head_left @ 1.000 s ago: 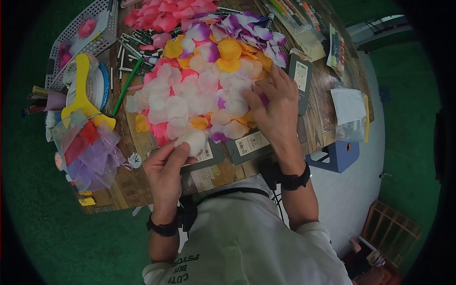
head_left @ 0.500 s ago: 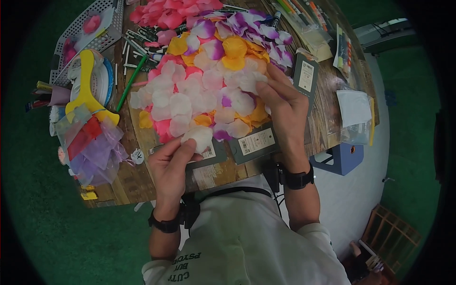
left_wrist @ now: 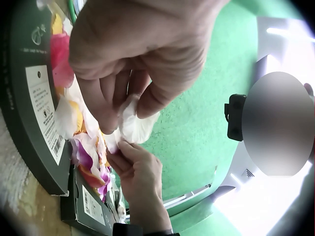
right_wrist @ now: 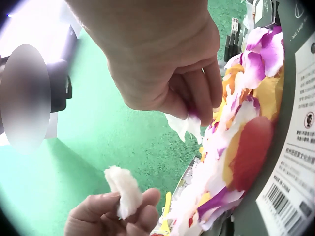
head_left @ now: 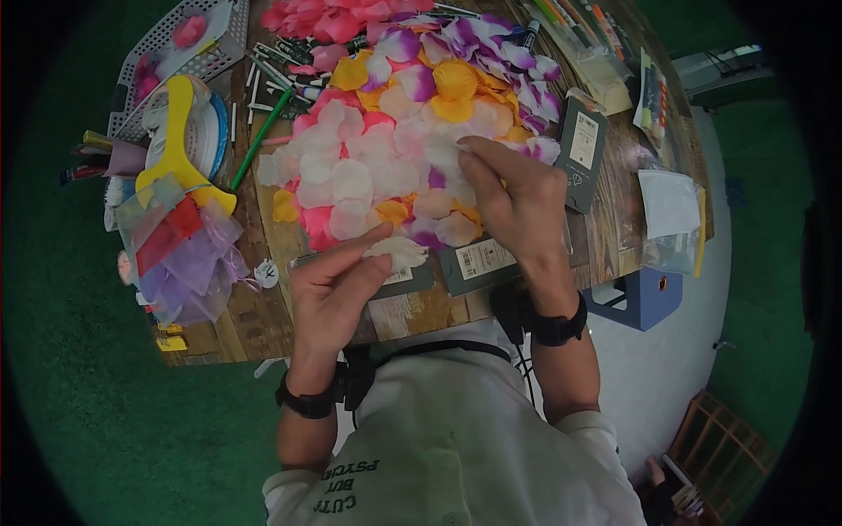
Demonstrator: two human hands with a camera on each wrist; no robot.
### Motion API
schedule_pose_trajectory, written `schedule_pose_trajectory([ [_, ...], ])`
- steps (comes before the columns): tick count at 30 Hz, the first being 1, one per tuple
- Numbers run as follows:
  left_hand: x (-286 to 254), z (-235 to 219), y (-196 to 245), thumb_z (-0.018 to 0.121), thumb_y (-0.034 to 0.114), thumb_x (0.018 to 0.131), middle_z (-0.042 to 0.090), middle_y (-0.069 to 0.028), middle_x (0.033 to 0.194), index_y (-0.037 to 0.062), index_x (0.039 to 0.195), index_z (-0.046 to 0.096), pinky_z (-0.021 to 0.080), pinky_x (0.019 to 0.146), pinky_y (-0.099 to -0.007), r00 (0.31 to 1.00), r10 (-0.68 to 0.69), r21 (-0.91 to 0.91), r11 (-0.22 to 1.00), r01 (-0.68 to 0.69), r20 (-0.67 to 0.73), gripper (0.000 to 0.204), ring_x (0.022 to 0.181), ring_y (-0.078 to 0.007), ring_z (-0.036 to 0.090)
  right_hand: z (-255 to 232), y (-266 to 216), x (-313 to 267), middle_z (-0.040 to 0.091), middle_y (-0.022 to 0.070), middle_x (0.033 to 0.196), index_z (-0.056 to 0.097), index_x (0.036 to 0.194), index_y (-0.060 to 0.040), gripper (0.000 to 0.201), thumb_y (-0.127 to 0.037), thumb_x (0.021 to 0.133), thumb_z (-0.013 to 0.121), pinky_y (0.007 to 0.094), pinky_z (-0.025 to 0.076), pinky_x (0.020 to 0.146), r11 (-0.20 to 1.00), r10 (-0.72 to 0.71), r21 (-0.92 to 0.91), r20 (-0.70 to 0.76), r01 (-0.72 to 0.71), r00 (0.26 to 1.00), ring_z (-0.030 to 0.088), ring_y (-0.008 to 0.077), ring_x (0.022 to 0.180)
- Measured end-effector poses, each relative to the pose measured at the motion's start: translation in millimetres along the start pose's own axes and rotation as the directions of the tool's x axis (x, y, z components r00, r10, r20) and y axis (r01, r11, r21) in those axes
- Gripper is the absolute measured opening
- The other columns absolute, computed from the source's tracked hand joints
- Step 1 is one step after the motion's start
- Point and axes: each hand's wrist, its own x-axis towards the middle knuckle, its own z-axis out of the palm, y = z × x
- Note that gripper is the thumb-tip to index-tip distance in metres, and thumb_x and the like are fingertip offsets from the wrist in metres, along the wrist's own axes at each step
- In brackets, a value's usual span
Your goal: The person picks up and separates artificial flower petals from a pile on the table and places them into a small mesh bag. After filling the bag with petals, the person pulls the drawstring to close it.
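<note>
My left hand pinches a small bunch of white petals between thumb and fingers, at the near edge of a heap of artificial petals. In the right wrist view the bunch looks like a thin stack. My right hand is over the right part of the heap and pinches a white petal between thumb and fingertips. White and pale pink petals cover the heap's middle. Yellow petals and purple-white petals lie behind, with pink petals farthest back.
Dark flat boxes with white labels edge the heap on the right and front. To the left are a green pen, a yellow handle-shaped piece, mesh bags and a grey basket. Bagged papers lie right.
My right hand has picked up a white petal from the heap and moved left with it, closer to the left hand. The left hand keeps its bunch of petals, its fingers now more extended.
</note>
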Motion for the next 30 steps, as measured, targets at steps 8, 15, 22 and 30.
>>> schedule_pose_trajectory([
  [8,-0.5,-4.7,-1.6,0.061,-0.003,0.081,0.063,-0.0127,0.108,-0.0032,0.108,0.062,0.047,0.08,-0.0236,0.996,-0.071,0.002,0.997,0.071,-0.062,0.028,0.091,-0.0119,0.06,-6.8,23.4,15.1,0.064,0.0176,0.086,0.067,0.083,-0.0034,0.012,-0.005,0.075,0.059,0.0343,0.05,0.064,0.999,0.039,0.038,-0.016,-0.038,0.999,0.062,0.0308,0.072],
  [15,13.9,-1.5,4.7,0.062,-0.004,0.075,0.053,-0.0188,0.125,-0.0016,0.099,0.066,0.046,0.087,-0.0307,0.945,0.274,0.319,0.893,-0.318,0.177,0.024,0.107,-0.0242,0.057,-20.3,-11.1,18.2,0.063,0.0158,0.106,0.065,0.078,0.001,0.013,0.001,0.065,0.063,0.0399,0.046,0.087,0.936,-0.281,-0.081,0.411,0.342,0.867,0.061,0.0326,0.092],
  [22,15.3,20.7,18.6,0.062,-0.001,0.073,0.059,-0.0213,0.112,-0.002,0.094,0.065,0.049,0.081,-0.0297,0.953,0.222,0.629,0.716,-0.303,0.207,0.022,0.098,-0.0234,0.062,-9.2,-27.9,8.6,0.061,0.0148,0.106,0.062,0.079,0.0002,0.018,0.001,0.062,0.066,0.0439,0.046,0.088,0.912,-0.391,0.073,0.456,0.405,0.799,0.059,0.0314,0.094],
  [30,7.0,8.4,9.3,0.059,-0.002,0.08,0.063,-0.0104,0.098,-0.004,0.1,0.064,0.045,0.073,-0.0215,0.987,0.158,0.088,0.984,-0.157,0.001,0.021,0.085,-0.0106,0.058,-0.9,-30.0,-9.9,0.066,0.0118,0.088,0.065,0.089,0.0017,0.019,-0.004,0.072,0.07,0.0291,0.051,0.068,0.972,-0.078,0.232,0.23,0.023,0.97,0.063,0.0195,0.072],
])
